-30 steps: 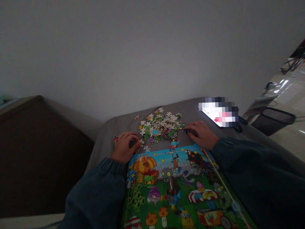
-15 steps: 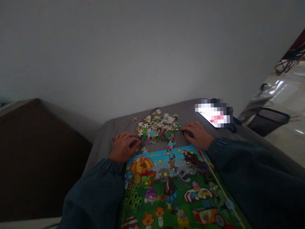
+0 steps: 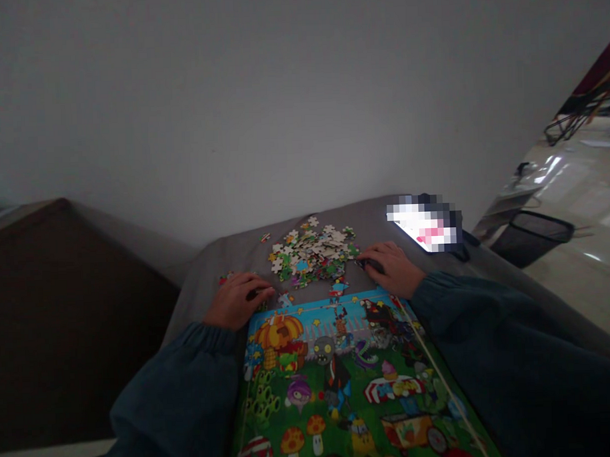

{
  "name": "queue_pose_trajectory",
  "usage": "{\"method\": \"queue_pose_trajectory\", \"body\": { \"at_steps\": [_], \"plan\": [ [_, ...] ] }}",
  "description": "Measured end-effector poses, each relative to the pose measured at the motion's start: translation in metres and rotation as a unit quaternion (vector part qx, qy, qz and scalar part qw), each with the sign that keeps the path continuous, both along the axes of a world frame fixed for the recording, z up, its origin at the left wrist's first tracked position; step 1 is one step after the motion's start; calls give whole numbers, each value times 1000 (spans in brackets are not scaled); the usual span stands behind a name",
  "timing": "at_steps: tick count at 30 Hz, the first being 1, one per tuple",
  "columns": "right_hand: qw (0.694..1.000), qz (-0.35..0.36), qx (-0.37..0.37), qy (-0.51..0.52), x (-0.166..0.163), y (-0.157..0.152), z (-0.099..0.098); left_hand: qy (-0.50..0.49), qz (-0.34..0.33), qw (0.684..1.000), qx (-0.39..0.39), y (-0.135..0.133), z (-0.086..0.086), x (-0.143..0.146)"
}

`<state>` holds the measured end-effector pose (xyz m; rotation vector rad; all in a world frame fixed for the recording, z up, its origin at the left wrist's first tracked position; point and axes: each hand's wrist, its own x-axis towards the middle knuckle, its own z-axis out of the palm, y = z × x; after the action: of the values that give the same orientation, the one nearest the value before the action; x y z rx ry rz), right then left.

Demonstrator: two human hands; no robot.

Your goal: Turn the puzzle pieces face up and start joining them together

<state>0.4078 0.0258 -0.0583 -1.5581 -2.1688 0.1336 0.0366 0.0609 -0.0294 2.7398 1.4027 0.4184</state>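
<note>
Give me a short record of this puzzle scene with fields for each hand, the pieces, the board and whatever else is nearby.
left hand: rests on the grey cloth surface, fingers bent, left of the pile
right hand: rests at the pile's right edge
pieces: heap of loose colourful cardboard jigsaw pieces
board: bright cartoon picture board, nearest the person
nearby: lit phone; black mesh bin

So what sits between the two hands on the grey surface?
In the head view, the heap of loose colourful jigsaw pieces lies between the left hand and the right hand, just beyond the colourful cartoon puzzle board.
</note>
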Motion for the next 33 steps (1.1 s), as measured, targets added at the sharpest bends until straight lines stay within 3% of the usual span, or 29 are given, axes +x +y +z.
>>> {"method": "queue_pose_trajectory", "body": {
  "at_steps": [10, 19, 29, 33],
  "plan": [
    [1000, 1, 1, -4, -1, 1, 0, -4, 40, 998, 48, 9, -8, 20],
    [1000, -1, -5, 0, -1, 0, 0, 41, 22, 999, 16, 3, -15, 20],
    [1000, 1, -4, -2, 0, 1, 0, 3, 89, 995, 48, 1, -3, 10],
    [1000, 0, -1, -2, -1, 1, 0, 13, 121, 990, 70, -2, -1, 17]
  ]
}}
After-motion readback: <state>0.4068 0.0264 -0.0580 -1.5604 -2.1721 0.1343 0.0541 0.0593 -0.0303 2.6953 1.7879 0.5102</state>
